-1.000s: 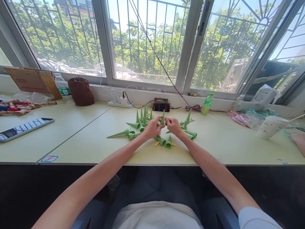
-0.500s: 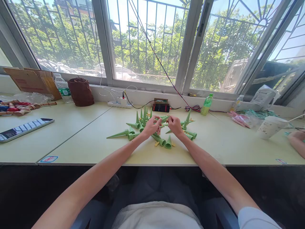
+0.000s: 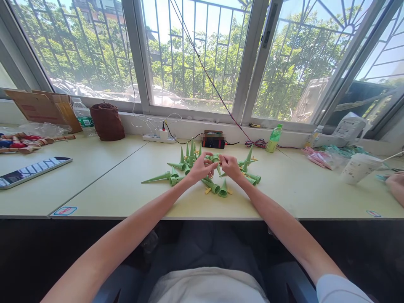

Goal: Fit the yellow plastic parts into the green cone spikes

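Note:
Above the pile, a green plastic cone point(image 3: 215, 158) is held with its wide mouth up and its tip pointing down. The fingers of my left hand point(image 3: 202, 168) are closed on its left side. My right hand point(image 3: 231, 167) is pinched at the cone's right side; whatever lies between those fingertips is hidden. Around both hands lie more green cones, some standing upright, such as a tall cone point(image 3: 191, 155), others on their sides, such as a long cone point(image 3: 158, 177). Small yellow pieces point(image 3: 208, 190) are scattered among them. Nearest me rests a cone point(image 3: 223, 189) with its mouth facing me.
Behind the pile stands a phone-like black device point(image 3: 213, 142) with a cable. A power strip point(image 3: 158, 137), brown pouch point(image 3: 107, 122) and green bottle point(image 3: 274, 138) line the window side. A phone point(image 3: 34, 171) lies left; a white cup point(image 3: 360, 168) and another person's hand point(image 3: 396, 187) are right.
The held cone has turned from lying slanted between my hands to pointing its tip downward. My right hand has shifted slightly left and down. The other person's hand at the right edge moved a little.

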`<state>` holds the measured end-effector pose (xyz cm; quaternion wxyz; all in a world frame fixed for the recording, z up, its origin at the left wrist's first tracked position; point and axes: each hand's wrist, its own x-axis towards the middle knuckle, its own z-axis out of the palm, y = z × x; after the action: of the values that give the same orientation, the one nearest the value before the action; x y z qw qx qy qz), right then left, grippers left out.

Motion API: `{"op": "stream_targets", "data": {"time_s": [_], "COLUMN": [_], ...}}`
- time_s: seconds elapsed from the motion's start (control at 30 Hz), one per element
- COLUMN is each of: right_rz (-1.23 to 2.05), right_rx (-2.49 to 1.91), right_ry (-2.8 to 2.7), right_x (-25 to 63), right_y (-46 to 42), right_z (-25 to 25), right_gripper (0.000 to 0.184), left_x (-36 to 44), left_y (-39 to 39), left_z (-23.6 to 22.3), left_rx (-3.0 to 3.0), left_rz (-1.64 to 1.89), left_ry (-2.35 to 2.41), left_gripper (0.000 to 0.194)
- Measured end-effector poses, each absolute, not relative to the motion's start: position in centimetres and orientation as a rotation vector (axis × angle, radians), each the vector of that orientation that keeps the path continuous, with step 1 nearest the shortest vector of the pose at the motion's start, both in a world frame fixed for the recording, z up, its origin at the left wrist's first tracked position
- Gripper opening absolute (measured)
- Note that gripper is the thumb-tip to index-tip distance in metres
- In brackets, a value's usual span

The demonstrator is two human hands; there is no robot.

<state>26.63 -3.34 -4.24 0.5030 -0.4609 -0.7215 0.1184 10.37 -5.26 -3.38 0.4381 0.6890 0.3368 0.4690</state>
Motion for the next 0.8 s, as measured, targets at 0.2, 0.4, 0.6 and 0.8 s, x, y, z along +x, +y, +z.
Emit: {"op": "stream_targets", "data": {"time_s": [0.2, 0.4, 0.6, 0.8], "right_rz": [0.404, 0.300, 0.170, 0.219], "right_rx": [-1.097, -1.093, -1.048, -1.005], "right_ry": [-1.674, -1.612, -1.697, -1.755], "right_x": [26.57, 26.40, 26.48, 26.33], "right_y": [-3.11, -3.31, -3.66, -3.87], "right_z": [-4.20, -4.15, -4.16, -4.29], "right_gripper": [0.057, 0.055, 0.052, 0.049], "left_x": [10.58, 10.88, 10.74, 10.72], "left_y": [-5.76, -5.22, -5.14, -5.17], "left_z": [-3.34, -3.38, -2.57, -2.57], "left_rx": [2.089, 1.830, 1.388, 1.140], "left_rz": [1.298, 1.333, 1.051, 0.872], "left_ry": [0.952, 0.960, 0.834, 0.752], "left_gripper": [0.046, 0.033, 0.043, 0.045]}}
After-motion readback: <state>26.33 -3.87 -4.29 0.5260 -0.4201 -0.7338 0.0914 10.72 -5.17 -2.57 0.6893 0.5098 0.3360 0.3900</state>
